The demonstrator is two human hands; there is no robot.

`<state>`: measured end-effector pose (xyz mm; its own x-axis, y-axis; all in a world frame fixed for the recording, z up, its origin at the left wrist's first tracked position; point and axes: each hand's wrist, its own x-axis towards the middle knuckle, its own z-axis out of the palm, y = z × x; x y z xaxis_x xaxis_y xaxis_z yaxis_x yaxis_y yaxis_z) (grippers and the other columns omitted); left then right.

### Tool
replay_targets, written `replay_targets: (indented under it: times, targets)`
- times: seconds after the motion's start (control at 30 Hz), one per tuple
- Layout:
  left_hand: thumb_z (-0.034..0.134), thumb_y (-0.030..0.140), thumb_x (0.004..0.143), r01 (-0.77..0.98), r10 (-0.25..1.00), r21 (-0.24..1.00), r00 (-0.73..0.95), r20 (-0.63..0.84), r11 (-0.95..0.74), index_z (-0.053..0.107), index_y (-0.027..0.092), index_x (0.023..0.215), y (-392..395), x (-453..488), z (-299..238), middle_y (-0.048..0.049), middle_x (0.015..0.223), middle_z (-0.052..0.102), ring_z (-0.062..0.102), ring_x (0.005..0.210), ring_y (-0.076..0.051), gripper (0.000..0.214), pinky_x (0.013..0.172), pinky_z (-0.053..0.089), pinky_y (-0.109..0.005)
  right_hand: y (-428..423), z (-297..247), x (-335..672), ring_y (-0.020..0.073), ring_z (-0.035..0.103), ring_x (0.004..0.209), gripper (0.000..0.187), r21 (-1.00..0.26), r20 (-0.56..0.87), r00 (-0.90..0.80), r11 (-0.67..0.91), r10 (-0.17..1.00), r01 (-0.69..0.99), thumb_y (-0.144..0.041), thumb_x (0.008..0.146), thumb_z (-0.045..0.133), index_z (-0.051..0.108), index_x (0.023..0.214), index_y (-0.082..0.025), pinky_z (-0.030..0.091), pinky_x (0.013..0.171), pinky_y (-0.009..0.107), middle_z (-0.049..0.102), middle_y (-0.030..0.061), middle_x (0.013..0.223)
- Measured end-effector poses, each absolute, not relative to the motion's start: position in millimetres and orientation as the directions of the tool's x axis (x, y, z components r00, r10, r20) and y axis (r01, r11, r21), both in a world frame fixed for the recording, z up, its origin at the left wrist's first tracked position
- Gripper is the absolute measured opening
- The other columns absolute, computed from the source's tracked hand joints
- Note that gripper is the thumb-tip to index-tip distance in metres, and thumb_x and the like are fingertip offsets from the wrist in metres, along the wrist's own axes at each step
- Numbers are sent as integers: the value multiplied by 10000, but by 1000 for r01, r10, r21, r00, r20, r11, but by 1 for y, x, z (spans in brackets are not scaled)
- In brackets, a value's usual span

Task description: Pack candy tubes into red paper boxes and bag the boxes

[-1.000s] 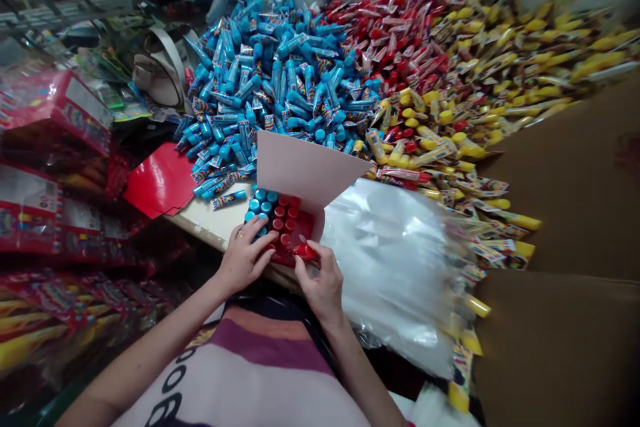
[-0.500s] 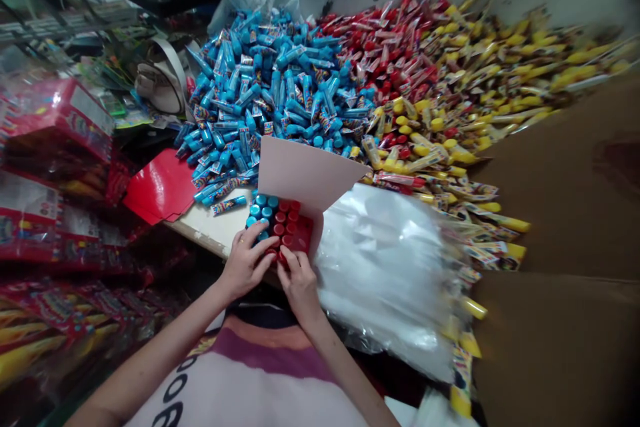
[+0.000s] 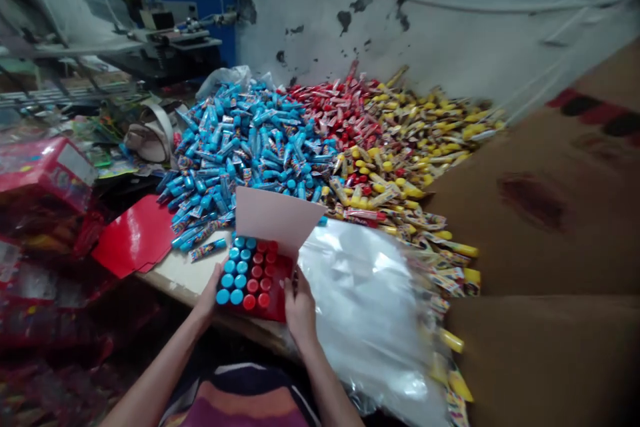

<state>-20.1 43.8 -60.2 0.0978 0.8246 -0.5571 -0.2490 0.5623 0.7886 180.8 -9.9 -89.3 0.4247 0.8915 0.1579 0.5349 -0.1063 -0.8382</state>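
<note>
A small box (image 3: 281,290) with a red inside and a raised pale lid flap (image 3: 275,221) stands at the table's front edge. Rows of blue-capped tubes (image 3: 236,272) fill its left side, with red-capped tubes (image 3: 257,273) beside them. To the right of these a strip of red interior shows. My left hand (image 3: 207,295) grips the box's left wall, its fingertips partly hidden. Around the right wall, my right hand (image 3: 300,307) is closed, thumb at the inner side.
Behind the box lie heaps of blue tubes (image 3: 265,133), red tubes (image 3: 345,110) and yellow tubes (image 3: 425,127). Clear plastic bags (image 3: 360,307) lie to the right, near a large cardboard box (image 3: 540,233). Red folded card (image 3: 137,233) and packed red boxes (image 3: 45,173) are at left.
Both hands have moved off the tube caps and apart to the box's two side walls. The camera view has tilted up, showing more wall and a machine at the back left.
</note>
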Motion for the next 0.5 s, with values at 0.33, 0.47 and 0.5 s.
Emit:
replay_targets:
  times: [0.33, 0.47, 0.5]
  targets:
    - [331, 568, 928, -262, 691, 676, -46, -722, 689, 392, 243, 1445, 48, -18, -42, -59, 1244, 661, 643, 1104, -253, 613, 1020, 469, -424, 3, -68, 196, 196, 686, 943, 322, -896, 126, 336, -38, 933, 443, -316, 929, 461, 611, 1200, -227, 559, 830, 335, 713, 62, 1077]
    - [403, 787, 721, -86, 710, 728, -169, -684, 680, 476, 381, 1359, 55, -28, -51, 76, 1199, 684, 620, 1137, -282, 760, 922, 549, -433, 50, -43, 294, 191, 686, 820, 318, -834, 171, 448, -112, 878, 540, -359, 905, 459, 666, 1085, -199, 557, 738, 308, 729, 62, 955]
    - [411, 829, 650, -20, 710, 731, -223, -668, 682, 492, 446, 1317, 56, -32, -52, 134, 1155, 696, 618, 1139, -277, 773, 896, 562, -435, 67, -36, 328, 195, 677, 881, 330, -787, 201, 511, -173, 836, 592, -350, 898, 455, 658, 1104, -192, 543, 796, 322, 719, 74, 1013]
